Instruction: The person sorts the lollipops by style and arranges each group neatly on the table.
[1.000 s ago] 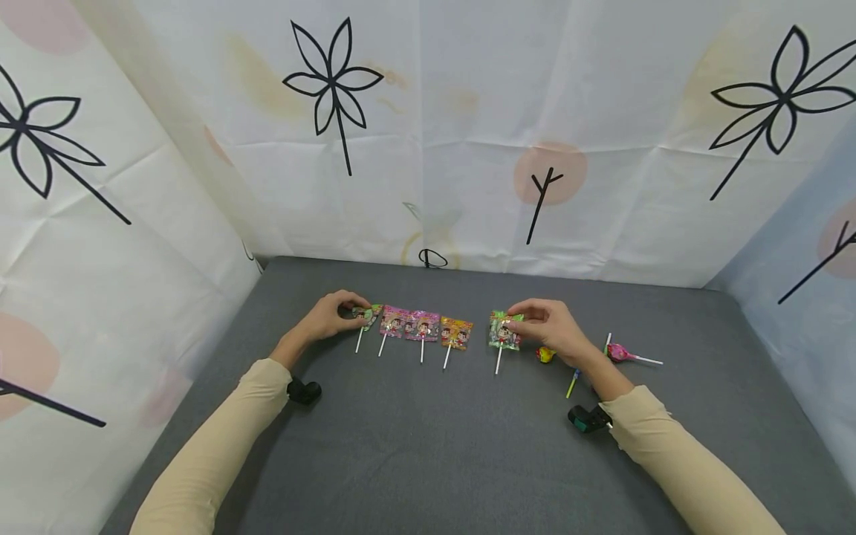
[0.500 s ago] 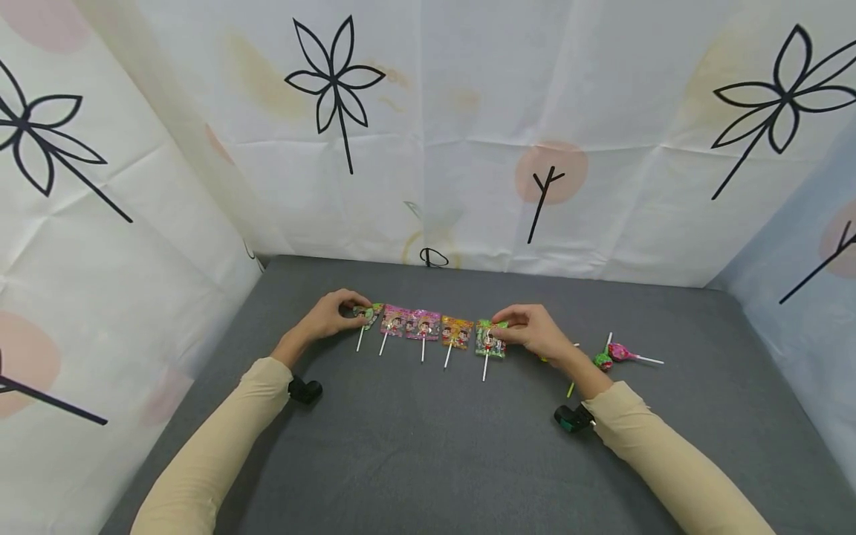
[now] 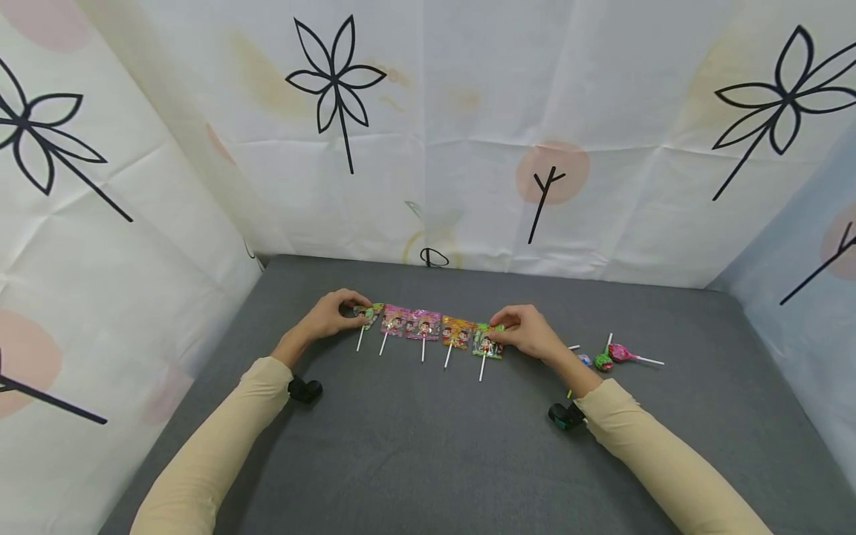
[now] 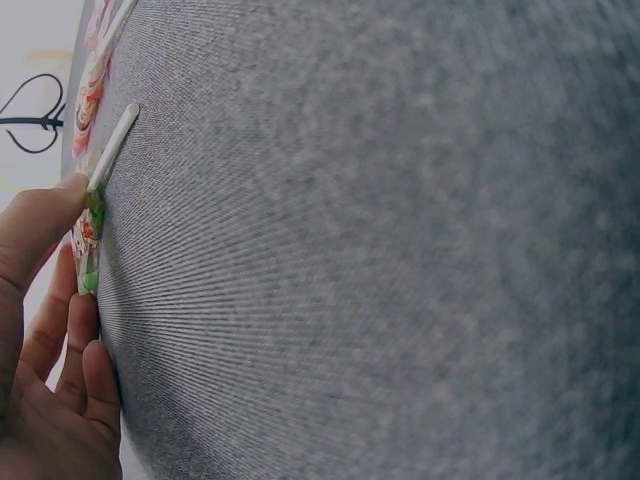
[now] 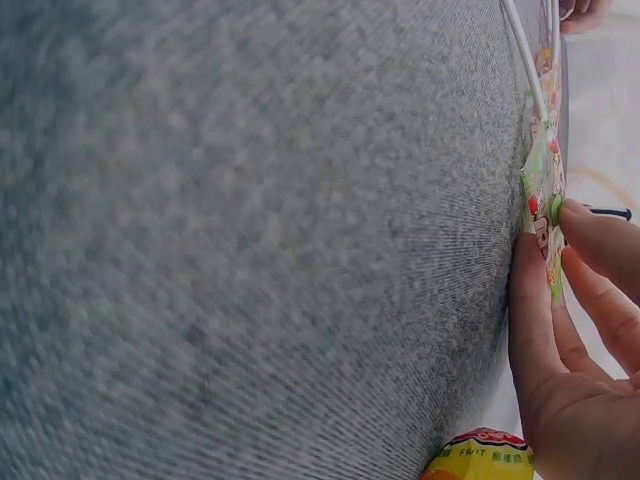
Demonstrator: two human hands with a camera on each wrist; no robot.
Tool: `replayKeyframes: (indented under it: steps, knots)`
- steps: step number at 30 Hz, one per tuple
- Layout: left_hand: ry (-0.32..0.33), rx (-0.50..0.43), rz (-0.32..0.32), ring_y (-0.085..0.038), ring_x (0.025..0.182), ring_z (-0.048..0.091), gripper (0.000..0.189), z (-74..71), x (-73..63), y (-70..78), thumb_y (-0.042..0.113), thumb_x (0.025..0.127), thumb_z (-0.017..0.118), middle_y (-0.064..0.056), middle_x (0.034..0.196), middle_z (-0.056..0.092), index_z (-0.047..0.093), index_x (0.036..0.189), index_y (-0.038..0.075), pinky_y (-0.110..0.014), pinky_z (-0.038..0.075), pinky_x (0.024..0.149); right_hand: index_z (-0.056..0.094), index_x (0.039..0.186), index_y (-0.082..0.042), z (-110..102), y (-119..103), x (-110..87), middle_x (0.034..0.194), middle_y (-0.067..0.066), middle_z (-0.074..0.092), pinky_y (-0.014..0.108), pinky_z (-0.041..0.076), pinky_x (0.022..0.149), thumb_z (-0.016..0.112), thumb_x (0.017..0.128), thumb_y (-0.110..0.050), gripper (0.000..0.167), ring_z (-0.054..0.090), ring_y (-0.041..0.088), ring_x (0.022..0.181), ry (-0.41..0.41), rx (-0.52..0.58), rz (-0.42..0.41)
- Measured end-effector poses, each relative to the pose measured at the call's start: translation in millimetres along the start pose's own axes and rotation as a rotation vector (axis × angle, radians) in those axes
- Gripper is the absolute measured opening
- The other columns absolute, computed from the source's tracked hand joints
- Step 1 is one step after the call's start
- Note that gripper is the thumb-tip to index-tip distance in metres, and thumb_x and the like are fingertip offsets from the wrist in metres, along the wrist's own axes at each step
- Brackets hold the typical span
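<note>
A row of flat-wrapped lollipops lies on the grey table, white sticks toward the person. My left hand [image 3: 329, 316] pinches the leftmost green-wrapped lollipop [image 4: 92, 220] between thumb and fingers. Beside it come two pink-wrapped lollipops [image 3: 424, 325] with their wrappers meeting, followed by an orange-wrapped lollipop [image 3: 457, 332]. At the row's right end, my right hand [image 3: 530, 334] pinches another green-wrapped lollipop [image 3: 485, 346] by its right edge. In the right wrist view, the thumb lies on the front of this wrapper [image 5: 540, 190] and fingers are behind it.
Right of the right hand lie round lollipops: a green one [image 3: 603, 362], a pink one [image 3: 620, 352] and a blue one [image 3: 585, 360] partly behind the forearm. A yellow wrapper [image 5: 485, 458] shows below the right hand. White patterned cloth [image 3: 468, 208] hangs behind the table [image 3: 414, 453].
My right hand has slid left with its green-wrapped lollipop, bringing it up beside the orange one. The left hand has stayed in place on its lollipop.
</note>
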State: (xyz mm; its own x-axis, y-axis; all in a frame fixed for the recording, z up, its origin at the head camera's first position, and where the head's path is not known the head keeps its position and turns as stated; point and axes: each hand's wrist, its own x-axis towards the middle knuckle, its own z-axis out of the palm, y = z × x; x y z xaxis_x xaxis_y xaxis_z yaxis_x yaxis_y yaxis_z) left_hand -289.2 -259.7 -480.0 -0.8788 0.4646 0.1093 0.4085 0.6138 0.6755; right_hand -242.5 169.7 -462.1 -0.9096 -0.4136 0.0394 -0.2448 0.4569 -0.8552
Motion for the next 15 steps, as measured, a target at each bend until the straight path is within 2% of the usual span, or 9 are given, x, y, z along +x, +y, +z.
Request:
replayKeyframes:
  steps: [4,10,15]
  knots:
    - [0.000,0.000,0.009,-0.034,0.108,0.056,0.030,0.1,-0.4,-0.2,0.011,0.091,0.080,-0.015,0.120,0.062,0.072,0.118,0.002,-0.055,0.042,0.095,0.071,0.107,0.007,-0.4,1.1,0.6,0.101,0.017,0.070,0.041,0.053,0.069,0.077,0.091,-0.005,0.021,0.068,0.030,0.086,0.008,-0.025,-0.007]
    - [0.003,0.007,0.015,-0.034,0.108,0.056,0.029,0.6,-0.6,-1.2,0.012,0.091,0.080,-0.015,0.119,0.063,0.072,0.118,0.003,-0.055,0.042,0.095,0.072,0.106,0.004,-1.4,-1.0,-0.3,0.107,0.018,0.069,0.047,0.054,0.077,0.079,0.090,-0.008,0.021,0.067,0.034,0.095,0.031,-0.083,0.028]
    - [0.003,0.005,0.006,-0.034,0.108,0.057,0.029,-0.1,-0.3,0.8,0.011,0.090,0.080,-0.014,0.119,0.063,0.072,0.117,0.004,-0.055,0.043,0.095,0.073,0.104,0.001,-0.6,0.1,0.9,0.106,0.016,0.069,0.048,0.053,0.078,0.080,0.090,-0.011,0.019,0.066,0.034,0.097,0.043,-0.116,0.047]
